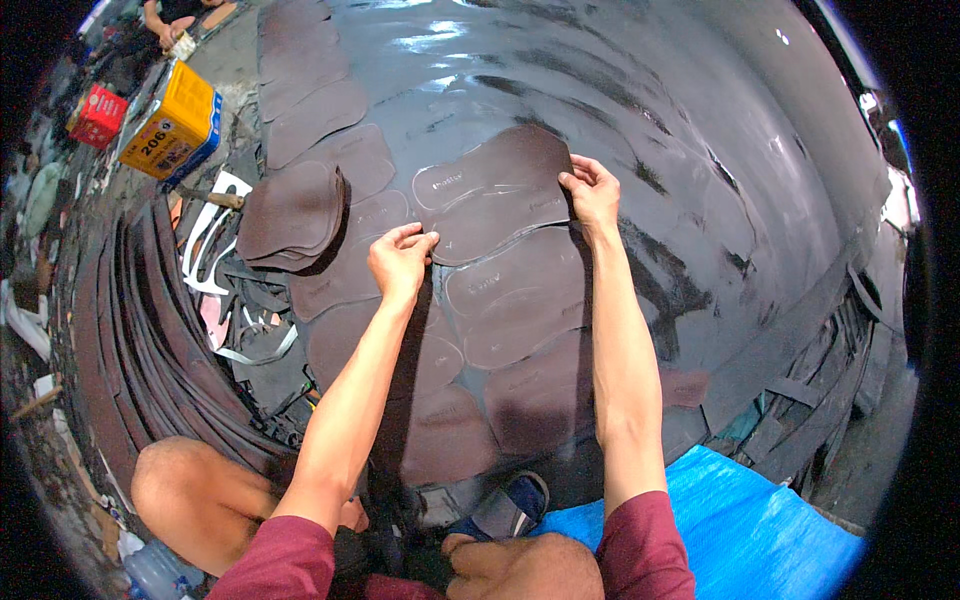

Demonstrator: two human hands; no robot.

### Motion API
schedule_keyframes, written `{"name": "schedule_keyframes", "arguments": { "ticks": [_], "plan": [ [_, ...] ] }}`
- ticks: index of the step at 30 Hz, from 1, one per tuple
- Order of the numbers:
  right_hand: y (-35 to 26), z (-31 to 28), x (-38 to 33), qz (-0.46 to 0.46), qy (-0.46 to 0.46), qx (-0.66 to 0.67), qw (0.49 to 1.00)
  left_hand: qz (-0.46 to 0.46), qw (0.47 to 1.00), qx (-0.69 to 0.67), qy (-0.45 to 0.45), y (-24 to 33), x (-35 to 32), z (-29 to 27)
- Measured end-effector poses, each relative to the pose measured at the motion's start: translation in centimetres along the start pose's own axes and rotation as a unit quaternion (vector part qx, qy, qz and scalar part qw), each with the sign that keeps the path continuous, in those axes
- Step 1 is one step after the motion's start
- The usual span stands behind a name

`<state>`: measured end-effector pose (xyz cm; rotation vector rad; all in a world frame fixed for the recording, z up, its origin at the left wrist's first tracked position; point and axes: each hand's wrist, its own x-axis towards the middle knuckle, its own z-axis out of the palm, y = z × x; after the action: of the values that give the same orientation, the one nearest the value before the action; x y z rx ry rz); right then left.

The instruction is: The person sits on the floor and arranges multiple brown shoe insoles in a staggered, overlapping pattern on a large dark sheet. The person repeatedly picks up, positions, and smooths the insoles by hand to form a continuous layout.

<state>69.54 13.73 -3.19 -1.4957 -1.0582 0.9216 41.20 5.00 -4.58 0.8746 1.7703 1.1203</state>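
Observation:
A dark brown shoe-sole sheet [500, 190], shaped like two soles side by side, lies across the far end of a column of similar pieces. At its near left end, my left hand [400, 262] pinches the edge between thumb and fingers. My right hand [595, 196] grips its right end, thumb on top and fingers partly hidden. Just below it rests another brown sole piece [515, 295], with more sole pieces [450, 425] nearer to me. A stack of brown sole pieces [290, 215] sits left of my left hand.
A large dark glossy sheet [720, 160] spreads ahead and right. Curved dark strips [150, 330] and white scraps lie left, near a yellow and blue box [170, 120] and a red box [97, 115]. Blue tarp [720, 530] covers the lower right. Another person's hand [170, 32] shows far left.

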Motion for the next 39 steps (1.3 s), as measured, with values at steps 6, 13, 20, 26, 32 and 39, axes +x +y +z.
{"name": "schedule_keyframes", "arguments": {
  "ticks": [6, 13, 20, 26, 32, 39],
  "plan": [
    [0.3, 0.4, 0.0, 0.01, -0.001, -0.001, 1.0, -0.038, 0.998, -0.047, 0.0, -0.3, 0.5, 0.0],
    [0.4, 1.2, -1.0, -0.103, 0.027, -0.133, 0.985, 0.153, 0.959, 0.233, 0.057, 0.3, -0.3, -0.4],
    [0.5, 0.3, -2.5, -0.164, 0.083, -0.354, 0.917, 0.148, 0.904, 0.401, -0.006, 3.3, -1.8, -0.5],
    [-0.5, 1.8, -6.1, -0.337, 0.04, -0.513, 0.789, 0.299, 0.87, 0.385, -0.071, 1.6, 3.8, -1.9],
    [0.6, 2.9, -5.4, -0.238, -0.139, -0.53, 0.802, 0.314, 0.615, 0.615, -0.381, 7.5, 12.5, -3.5],
    [0.0, 6.7, -18.0, -0.308, -0.207, -0.5, 0.782, 0.316, 0.726, 0.479, -0.38, 6.6, 0.9, -9.0]
  ]
}}
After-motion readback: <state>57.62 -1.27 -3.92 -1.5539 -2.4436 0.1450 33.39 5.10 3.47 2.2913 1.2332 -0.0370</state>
